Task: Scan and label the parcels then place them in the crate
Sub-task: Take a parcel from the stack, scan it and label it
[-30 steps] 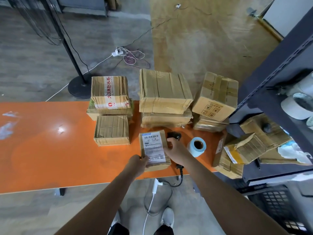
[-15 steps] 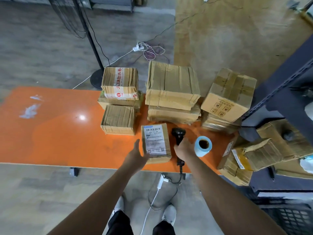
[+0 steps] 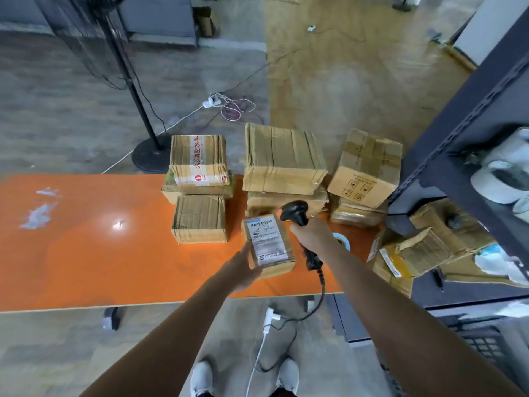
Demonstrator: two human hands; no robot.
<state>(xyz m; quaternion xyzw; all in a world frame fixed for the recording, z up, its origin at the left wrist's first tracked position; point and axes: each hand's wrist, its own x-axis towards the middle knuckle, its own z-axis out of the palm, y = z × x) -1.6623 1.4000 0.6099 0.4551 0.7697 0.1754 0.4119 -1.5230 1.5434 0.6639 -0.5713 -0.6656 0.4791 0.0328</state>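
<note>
Cardboard parcel was at the orange table's near edge, label up; L hand gripped its left side to steady it, R hand wrapped round scanner handle w/ head over the barcode end. Label roll sat just behind R wrist, stacked boxes crowded behind; crate low right, past shelf frame.

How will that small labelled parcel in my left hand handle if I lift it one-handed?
Probably stiff: the small labelled parcel is a squared cardboard box with straight edges. Likely light for its size, since the left hand alone holds it by one corner. Its taped, slightly shiny sides may slip a little.
</note>
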